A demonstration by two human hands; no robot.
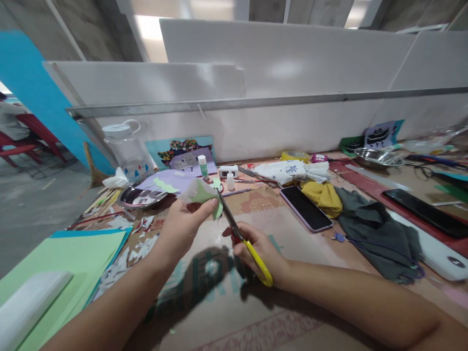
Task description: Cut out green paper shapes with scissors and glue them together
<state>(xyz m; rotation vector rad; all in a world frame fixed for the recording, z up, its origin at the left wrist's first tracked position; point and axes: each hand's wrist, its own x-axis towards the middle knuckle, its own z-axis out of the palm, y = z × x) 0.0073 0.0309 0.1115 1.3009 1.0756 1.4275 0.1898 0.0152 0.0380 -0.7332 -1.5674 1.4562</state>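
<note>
The scissors (229, 216) have yellow handles and long metal blades that slant up. The bent green and whitish paper (202, 193) is just left of the scissors' tips, maybe touching the blades.

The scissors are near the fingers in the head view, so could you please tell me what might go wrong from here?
1. The scissors in the right hand point close to the left hand, so a slip could nick its thumb.
2. The green paper looks bent where it is pinched, so a cut might stray.
3. The small white bottle stands just beyond the blades and might get knocked over.
</note>
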